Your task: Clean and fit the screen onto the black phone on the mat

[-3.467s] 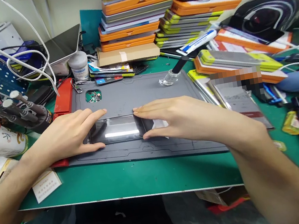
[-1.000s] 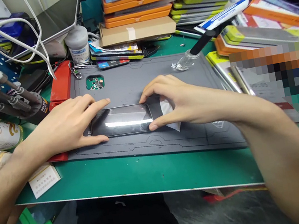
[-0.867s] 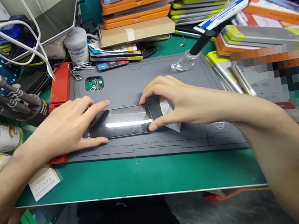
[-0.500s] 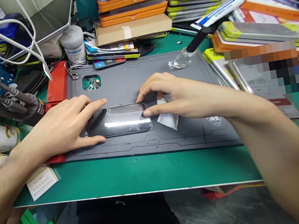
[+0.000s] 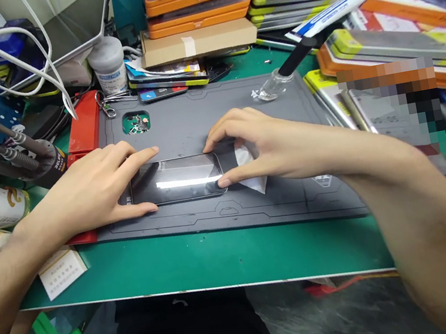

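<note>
A black smartphone (image 5: 178, 183) lies flat, its glossy screen up, on the grey work mat (image 5: 180, 122). My left hand (image 5: 98, 180) spans its left end, the thumb along the near edge and the index finger stretched out over the far edge. At the right end, my right hand (image 5: 250, 139) has its thumb on the near corner of the screen and its index fingertip at the far edge. A crumpled white wipe (image 5: 255, 178) shows behind the right thumb; whether the curled fingers hold it is hidden.
Behind the right hand stands a glass bottle with a black cap (image 5: 275, 86). Small metal parts (image 5: 137, 123) sit in a recess at the mat's far left. Screwdrivers in a holder (image 5: 44, 158) stand left. Orange and yellow-edged boxes (image 5: 205, 17) are stacked at the back.
My right thumb has moved down and slightly right, from above the screen's right end to its near corner. The left hand and the phone look unmoved.
</note>
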Motion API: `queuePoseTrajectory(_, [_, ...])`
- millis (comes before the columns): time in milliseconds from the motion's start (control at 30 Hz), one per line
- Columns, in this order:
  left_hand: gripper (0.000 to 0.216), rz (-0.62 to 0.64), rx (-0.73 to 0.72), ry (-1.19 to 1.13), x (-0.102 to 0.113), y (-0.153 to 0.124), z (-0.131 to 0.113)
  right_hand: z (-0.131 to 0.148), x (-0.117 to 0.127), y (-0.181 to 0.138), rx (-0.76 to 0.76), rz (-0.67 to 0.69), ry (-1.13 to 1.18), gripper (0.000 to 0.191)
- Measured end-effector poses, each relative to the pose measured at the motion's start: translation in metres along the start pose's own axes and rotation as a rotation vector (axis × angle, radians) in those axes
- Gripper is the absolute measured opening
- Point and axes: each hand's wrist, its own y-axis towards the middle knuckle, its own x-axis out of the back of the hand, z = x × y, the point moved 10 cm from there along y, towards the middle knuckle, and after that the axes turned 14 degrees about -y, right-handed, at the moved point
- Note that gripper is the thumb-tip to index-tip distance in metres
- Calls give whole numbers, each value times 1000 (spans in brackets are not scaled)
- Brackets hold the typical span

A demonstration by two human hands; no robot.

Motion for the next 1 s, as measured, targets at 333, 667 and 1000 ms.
queuePoseTrajectory(333, [85, -3, -12, 12, 0, -1, 0, 2, 0, 1, -7, -13, 0, 61])
queuePoseTrajectory(667, [87, -5, 0, -17, 1, 0, 3, -5, 2, 9, -32, -78, 64, 36])
queuePoseTrajectory(1000, [84, -5, -4, -17, -1, -1, 4, 0, 5, 16, -45, -136, 118, 26])
